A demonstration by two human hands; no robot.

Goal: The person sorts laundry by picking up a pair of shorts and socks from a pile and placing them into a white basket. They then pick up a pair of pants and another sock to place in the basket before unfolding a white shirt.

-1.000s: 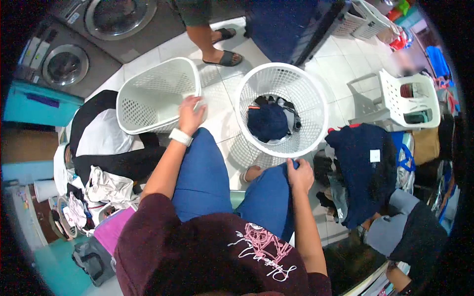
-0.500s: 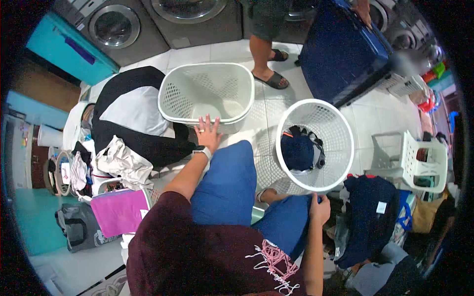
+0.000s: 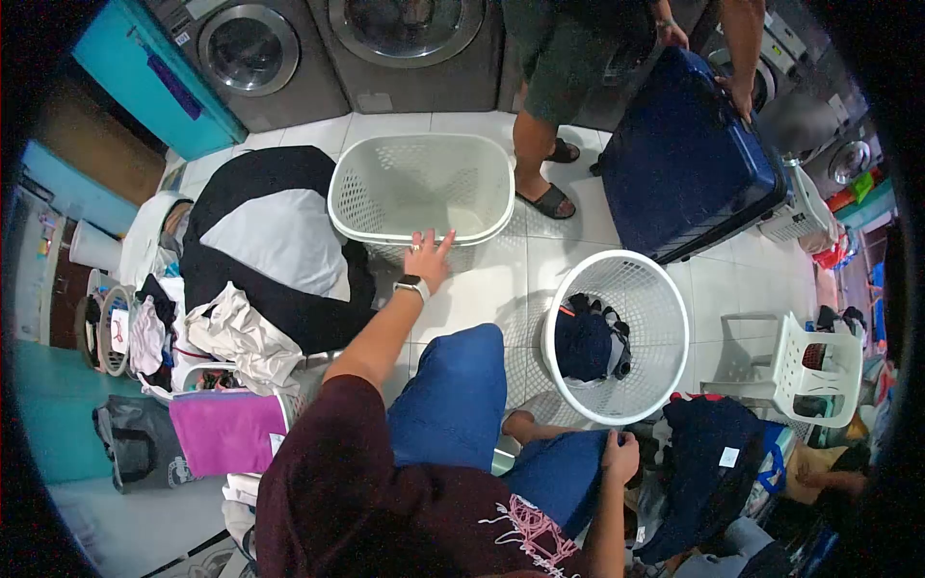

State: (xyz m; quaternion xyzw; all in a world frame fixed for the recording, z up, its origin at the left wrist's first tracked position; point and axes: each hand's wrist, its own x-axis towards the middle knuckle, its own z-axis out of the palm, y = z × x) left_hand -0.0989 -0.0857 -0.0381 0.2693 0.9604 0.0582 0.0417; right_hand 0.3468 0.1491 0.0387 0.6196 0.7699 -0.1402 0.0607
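My left hand [image 3: 427, 262], with a watch on the wrist, has its fingers spread at the near rim of a white rectangular basket [image 3: 422, 185]. The basket looks empty inside. My right hand [image 3: 620, 457] is closed by my right knee; whether anything is in its fingers is too small to tell. Just above that hand is a round white basket [image 3: 552, 339] with dark clothes [image 3: 586, 345] at its bottom. Left of the rectangular basket lies a large black and white bundle [image 3: 275, 236].
A person [image 3: 554, 116] stands ahead, both hands on a dark blue suitcase [image 3: 679, 159]. Front-loading washers [image 3: 249, 50] line the back. A white plastic chair [image 3: 817, 371] is at right, near dark clothes [image 3: 708, 472]. A purple cloth [image 3: 226, 433] and beige cloth [image 3: 239, 328] are at left.
The view has shifted, so most things sit lower in the frame. The other person now has a second hand visible on the suitcase. My left hand remains at the basket's rim.
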